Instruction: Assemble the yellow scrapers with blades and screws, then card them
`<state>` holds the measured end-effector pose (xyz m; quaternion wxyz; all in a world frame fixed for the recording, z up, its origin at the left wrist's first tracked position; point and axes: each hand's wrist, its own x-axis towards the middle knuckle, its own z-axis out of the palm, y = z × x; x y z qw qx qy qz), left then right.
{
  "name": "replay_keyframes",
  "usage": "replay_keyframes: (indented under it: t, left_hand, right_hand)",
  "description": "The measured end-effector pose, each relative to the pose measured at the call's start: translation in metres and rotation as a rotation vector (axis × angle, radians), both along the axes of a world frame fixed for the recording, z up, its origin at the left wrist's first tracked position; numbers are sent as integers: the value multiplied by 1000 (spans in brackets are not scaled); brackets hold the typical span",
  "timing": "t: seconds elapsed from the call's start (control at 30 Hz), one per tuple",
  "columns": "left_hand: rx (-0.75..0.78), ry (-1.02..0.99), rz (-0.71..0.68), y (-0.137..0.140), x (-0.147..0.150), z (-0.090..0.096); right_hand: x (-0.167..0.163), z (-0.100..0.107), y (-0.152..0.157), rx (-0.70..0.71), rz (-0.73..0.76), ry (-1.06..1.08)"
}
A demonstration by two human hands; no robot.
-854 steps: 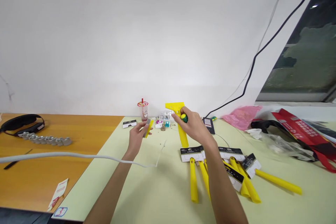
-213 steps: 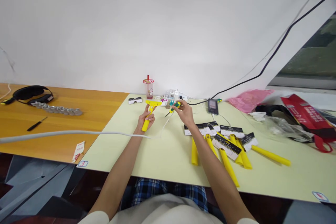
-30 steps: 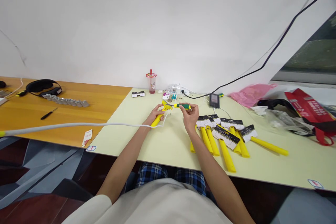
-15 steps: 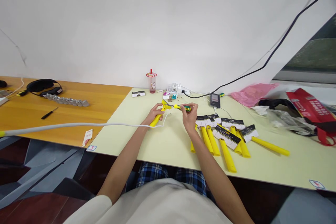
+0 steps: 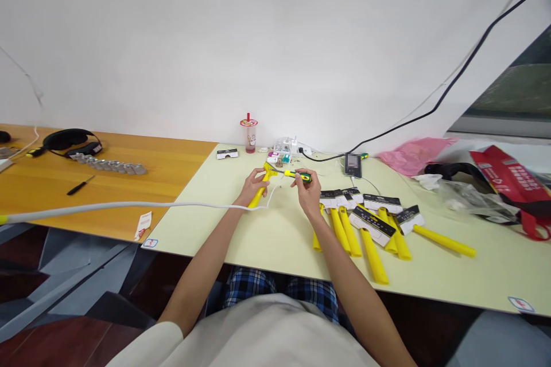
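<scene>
My left hand (image 5: 252, 187) is closed around a yellow scraper (image 5: 257, 197), its wider head tilted up and its handle slanting down toward me. In my right hand (image 5: 309, 195) is a screwdriver (image 5: 298, 176) with a yellow and dark green handle, held by the fingers. Its thin shaft points left, and the tip is at the scraper's head; whether it sits in a screw is too small to tell. Right of my right hand lie several yellow handles (image 5: 373, 257) with black-and-white cards (image 5: 372, 223) at their upper ends.
A white cable (image 5: 129, 205) crosses the view at left, ending near my left hand. Behind stand a drink cup (image 5: 250, 136) and a power strip (image 5: 289, 145). A small black device (image 5: 353, 164) and a red bag (image 5: 512, 180) are at right; another screwdriver (image 5: 79, 186) lies left.
My right hand and the screwdriver have shifted slightly left, and the fingers have changed their hold on its handle. The scraper stays in my left hand, nearly in place.
</scene>
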<state>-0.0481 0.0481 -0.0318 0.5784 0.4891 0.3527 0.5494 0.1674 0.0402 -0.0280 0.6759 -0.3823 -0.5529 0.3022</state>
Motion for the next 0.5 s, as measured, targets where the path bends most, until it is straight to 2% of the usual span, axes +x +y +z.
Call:
replay_keyframes:
  t: [0.27, 0.5]
  left_hand:
    - [69, 19, 15, 2, 7, -8]
    - [38, -9, -12, 1, 10, -6]
  right_hand:
    - [1, 8, -4, -41, -43, 91]
    - [2, 6, -6, 1, -48, -12]
